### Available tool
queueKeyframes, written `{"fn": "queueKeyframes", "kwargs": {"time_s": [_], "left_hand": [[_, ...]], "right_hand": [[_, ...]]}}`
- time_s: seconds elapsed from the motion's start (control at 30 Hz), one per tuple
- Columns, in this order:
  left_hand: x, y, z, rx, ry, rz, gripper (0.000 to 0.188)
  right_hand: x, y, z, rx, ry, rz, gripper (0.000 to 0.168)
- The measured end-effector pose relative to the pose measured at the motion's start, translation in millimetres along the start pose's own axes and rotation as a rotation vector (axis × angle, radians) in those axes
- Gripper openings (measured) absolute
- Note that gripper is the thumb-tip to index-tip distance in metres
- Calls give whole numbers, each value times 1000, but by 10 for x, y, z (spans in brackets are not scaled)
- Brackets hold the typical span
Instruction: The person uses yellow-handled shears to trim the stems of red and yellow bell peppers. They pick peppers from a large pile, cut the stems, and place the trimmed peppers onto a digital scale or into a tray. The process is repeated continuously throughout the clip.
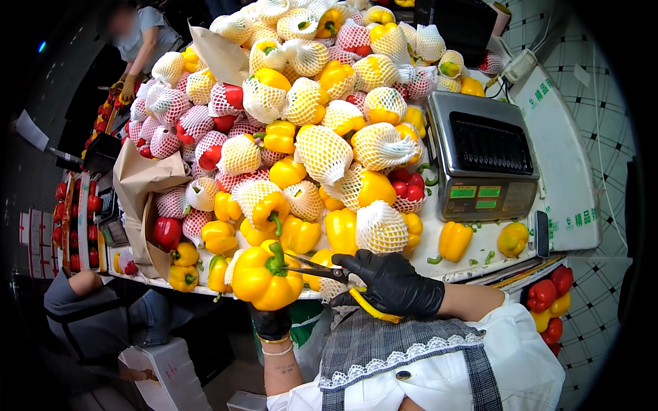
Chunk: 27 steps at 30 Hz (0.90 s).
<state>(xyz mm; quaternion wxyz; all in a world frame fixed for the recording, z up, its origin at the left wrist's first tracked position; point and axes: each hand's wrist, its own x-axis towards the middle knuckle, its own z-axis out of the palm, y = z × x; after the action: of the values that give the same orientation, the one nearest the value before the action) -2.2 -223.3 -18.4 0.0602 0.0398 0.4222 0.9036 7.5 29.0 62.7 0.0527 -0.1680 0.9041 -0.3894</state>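
My left hand [271,323], in a black glove, holds a large yellow bell pepper [259,285] from below at the table's front edge. The pepper's green stem [276,261] points up and towards the right. In my right hand [398,285], also black-gloved, is a pair of scissors [336,274] with yellow handles. Its blades are parted and reach the stem; whether they touch it I cannot tell. Behind both hands, yellow peppers lie loose, and others, such as the one in a white foam net [381,227], are sleeved.
Red and yellow netted peppers [295,100] are heaped across the white table. A digital scale [483,154] stands right, near a phone [542,234] and cut stem pieces [434,260]. Brown paper [149,180] lies left. One person [97,308] is at left, another [146,38] at the back.
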Motion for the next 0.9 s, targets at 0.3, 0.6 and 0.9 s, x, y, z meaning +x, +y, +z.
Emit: {"fn": "queueKeyframes", "kwargs": {"time_s": [0.3,0.6,0.9], "left_hand": [[41,7,173,312,75,122,54],[163,-24,295,-283,-75,-35,46],[280,-122,710,689,-122,-50,69]], "right_hand": [[20,76,62,-193,48,-83,31],[227,178,-84,385,12,-106,42],[213,189,-19,1581,-206,148,59]]}}
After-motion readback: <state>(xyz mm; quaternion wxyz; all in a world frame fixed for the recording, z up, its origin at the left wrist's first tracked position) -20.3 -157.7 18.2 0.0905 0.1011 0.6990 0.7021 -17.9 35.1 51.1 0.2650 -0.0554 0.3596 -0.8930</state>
